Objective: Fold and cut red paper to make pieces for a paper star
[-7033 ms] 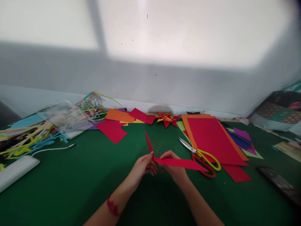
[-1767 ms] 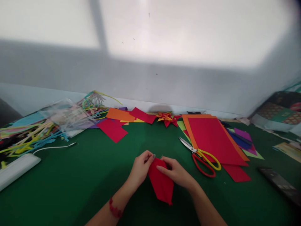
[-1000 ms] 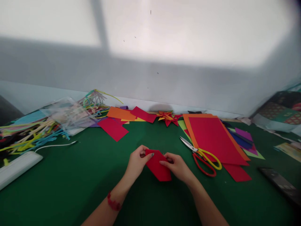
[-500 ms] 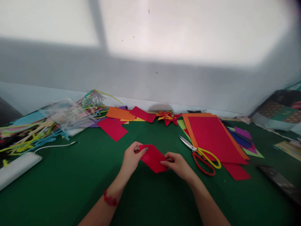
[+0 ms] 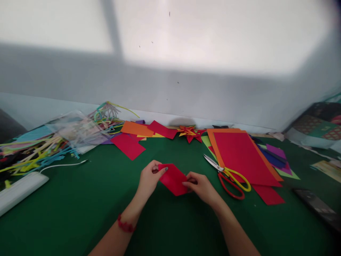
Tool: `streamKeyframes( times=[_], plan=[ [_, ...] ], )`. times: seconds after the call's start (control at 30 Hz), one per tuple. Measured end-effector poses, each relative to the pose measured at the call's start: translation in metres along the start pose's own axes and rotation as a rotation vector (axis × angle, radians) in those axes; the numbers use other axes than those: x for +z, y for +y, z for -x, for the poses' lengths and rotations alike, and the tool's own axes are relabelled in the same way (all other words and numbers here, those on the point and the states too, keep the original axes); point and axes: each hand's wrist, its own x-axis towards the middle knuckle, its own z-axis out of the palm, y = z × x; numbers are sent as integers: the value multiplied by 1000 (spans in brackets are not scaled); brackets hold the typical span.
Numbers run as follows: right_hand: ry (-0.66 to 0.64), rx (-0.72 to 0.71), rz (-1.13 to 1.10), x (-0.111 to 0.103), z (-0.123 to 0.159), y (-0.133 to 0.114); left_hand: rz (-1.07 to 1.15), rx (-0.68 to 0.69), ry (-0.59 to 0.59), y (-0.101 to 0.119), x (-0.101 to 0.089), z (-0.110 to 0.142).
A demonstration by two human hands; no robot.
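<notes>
Between my hands is a small piece of red paper, tilted with its left end higher than its right. My left hand pinches its upper left corner between thumb and fingers. At the opposite end, my right hand grips the right edge, the thumb on the near face. The fingers behind the paper are hidden. To the right of my right hand lies a pair of scissors with one yellow and one red handle, partly over a stack of red sheets.
Behind my hands lie folded paper stars, an orange paper piece and a red card. Pipe cleaners heap at the left, near a white power strip. A phone rests at the right. A wall closes off the back.
</notes>
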Motion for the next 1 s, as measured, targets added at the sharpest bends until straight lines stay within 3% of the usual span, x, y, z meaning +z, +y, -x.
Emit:
streamKeyframes(
  times=[0.7,0.8,1.0],
  plan=[
    [-3,32,-13,0,-1,-3,-28,5,33,-1,-1,-2],
    [45,0,11,2,-1,-8,-14,-15,-13,-2,3,1],
    [26,-65,29,9,3,-18,-60,-80,-243,-2,17,13]
  ],
)
